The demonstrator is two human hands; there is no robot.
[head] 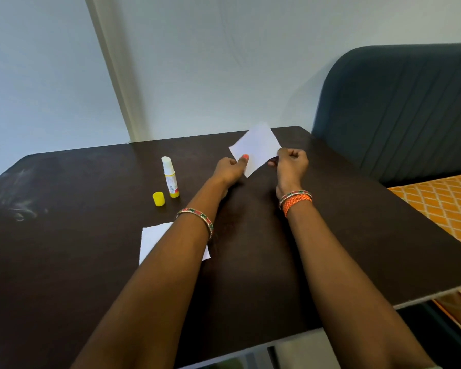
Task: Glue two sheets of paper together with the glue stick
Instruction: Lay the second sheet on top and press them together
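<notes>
A small white sheet of paper [256, 146] is held up above the far part of the dark table [91, 249]. My left hand [230, 169] pinches its lower left edge and my right hand [290, 162] pinches its right corner. A second white sheet [155, 238] lies flat on the table nearer to me, partly hidden under my left forearm. The glue stick [170, 177] stands upright and uncapped to the left of my left hand, its white glue showing on top. Its yellow cap [159, 198] sits on the table just beside it.
A dark padded headboard [399, 113] and an orange patterned bedspread [445, 203] lie to the right of the table. A pale wall stands behind the table's far edge. Whitish smudges mark the table's left side [14, 206].
</notes>
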